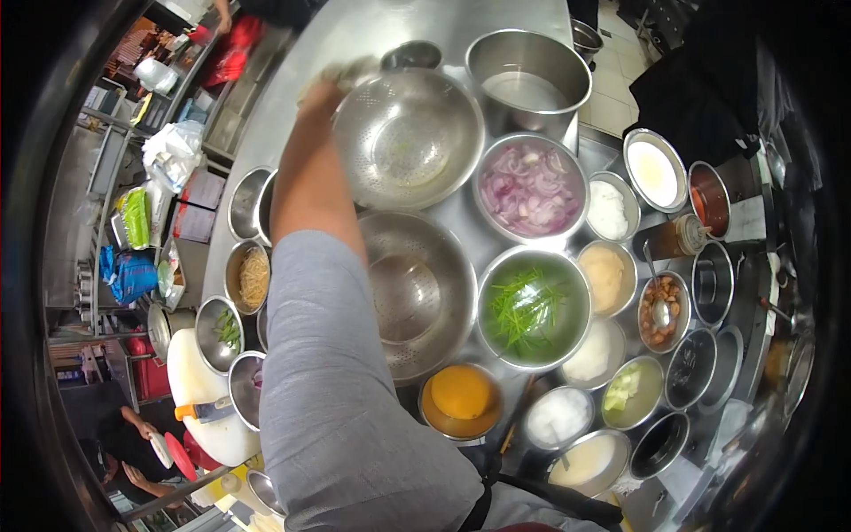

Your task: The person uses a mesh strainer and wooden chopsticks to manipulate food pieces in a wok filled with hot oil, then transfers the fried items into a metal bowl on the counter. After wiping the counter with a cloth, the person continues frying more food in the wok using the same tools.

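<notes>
My left arm, in a grey sleeve, stretches up from the lower edge. My left hand (339,82) is at the upper left rim of a perforated steel colander (353,168); motion smears its fingers, and it seems to wear a pale glove. Whether it grips the rim, I cannot tell. A small dark metal bowl (411,56) sits just beyond. Nearer to me lies a second wide colander (452,266), partly behind my sleeve. To the right stand a bowl of sliced red onion (532,191) and a bowl of green shreds (525,306). My right hand is out of view.
A deep steel pot (529,111) stands at the far right of the steel table (355,31). Several small ingredient bowls crowd the right side, one with a spoon (661,310). At left, an orange-handled knife (204,410) lies on a round white board (191,363). Other people stand nearby.
</notes>
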Demonstrator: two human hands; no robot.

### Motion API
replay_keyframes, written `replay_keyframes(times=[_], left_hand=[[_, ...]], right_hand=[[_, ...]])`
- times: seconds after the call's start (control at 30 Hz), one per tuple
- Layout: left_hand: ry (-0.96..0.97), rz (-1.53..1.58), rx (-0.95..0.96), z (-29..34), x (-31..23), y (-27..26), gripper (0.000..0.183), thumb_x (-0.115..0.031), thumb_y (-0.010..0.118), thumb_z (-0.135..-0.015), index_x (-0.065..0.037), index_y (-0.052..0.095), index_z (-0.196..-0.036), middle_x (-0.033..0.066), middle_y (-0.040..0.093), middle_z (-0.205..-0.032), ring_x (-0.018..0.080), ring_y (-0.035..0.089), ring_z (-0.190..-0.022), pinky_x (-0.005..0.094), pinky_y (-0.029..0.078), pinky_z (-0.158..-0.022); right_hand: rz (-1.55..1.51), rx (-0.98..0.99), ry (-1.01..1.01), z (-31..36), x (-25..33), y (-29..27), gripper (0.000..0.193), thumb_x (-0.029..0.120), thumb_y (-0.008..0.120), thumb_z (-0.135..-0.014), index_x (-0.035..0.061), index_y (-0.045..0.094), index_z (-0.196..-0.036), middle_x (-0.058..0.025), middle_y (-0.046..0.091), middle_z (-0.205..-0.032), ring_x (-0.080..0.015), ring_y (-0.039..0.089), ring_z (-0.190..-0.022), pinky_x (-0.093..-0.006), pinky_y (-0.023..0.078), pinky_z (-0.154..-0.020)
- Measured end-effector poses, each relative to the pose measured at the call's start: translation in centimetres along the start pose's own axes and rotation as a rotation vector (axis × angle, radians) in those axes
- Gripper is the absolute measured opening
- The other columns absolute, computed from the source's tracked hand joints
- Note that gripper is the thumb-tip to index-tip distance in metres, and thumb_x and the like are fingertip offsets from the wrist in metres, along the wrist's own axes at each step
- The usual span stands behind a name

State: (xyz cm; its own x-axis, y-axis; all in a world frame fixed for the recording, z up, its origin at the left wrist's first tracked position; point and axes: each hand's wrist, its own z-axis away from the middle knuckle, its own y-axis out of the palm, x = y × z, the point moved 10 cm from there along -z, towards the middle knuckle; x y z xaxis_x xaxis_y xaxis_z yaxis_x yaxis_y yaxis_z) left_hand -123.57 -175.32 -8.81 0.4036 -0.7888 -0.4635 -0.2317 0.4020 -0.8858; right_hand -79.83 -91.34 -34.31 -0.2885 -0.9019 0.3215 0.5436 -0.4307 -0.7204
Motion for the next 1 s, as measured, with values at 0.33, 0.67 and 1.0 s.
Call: replay_keyframes(times=[0.33, 0.67, 1.0], left_hand=[[-0.26, -0.033, 0.128, 1.5, 0.0, -1.2, 0.052, -0.042, 0.07, -0.072, -0.013, 0.068, -0.115, 0.0101, 0.061, -0.129, 0.0261, 0.053, -0.125, 0.0425, 0.041, -0.101], [-0.209, -0.321, 0.051, 1.1, -1.4, -2.5, 0.054, -0.041, 0.071, -0.075, -0.01, 0.066, -0.119, 0.0146, 0.06, -0.128, 0.03, 0.056, -0.121, 0.0397, 0.044, -0.099], [-0.224, 1.477, -0.484, 3.4, 8.2, -16.9, 0.043, -0.001, 0.052, -0.078, -0.005, 0.063, -0.119, 0.0051, 0.063, -0.123, 0.0248, 0.057, -0.117, 0.0337, 0.044, -0.097]], right_hand=[[-0.051, 0.033, 0.037, 5.6, -4.0, -0.6, 0.015, 0.023, 0.06, -0.081, 0.0086, 0.064, -0.077, -0.0077, 0.062, -0.064, -0.0226, 0.059, -0.055, -0.0389, 0.046, -0.049], [-0.071, 0.042, 0.132, 9.9, -6.6, -1.0, 0.016, 0.023, 0.06, -0.082, 0.008, 0.064, -0.077, -0.0079, 0.062, -0.064, -0.0218, 0.059, -0.055, -0.0382, 0.046, -0.049], [-0.096, 0.083, 0.035, 9.6, -7.3, -1.9, 0.017, 0.023, 0.061, -0.082, 0.0074, 0.064, -0.076, -0.0081, 0.062, -0.064, -0.0209, 0.059, -0.056, -0.0376, 0.046, -0.049]])
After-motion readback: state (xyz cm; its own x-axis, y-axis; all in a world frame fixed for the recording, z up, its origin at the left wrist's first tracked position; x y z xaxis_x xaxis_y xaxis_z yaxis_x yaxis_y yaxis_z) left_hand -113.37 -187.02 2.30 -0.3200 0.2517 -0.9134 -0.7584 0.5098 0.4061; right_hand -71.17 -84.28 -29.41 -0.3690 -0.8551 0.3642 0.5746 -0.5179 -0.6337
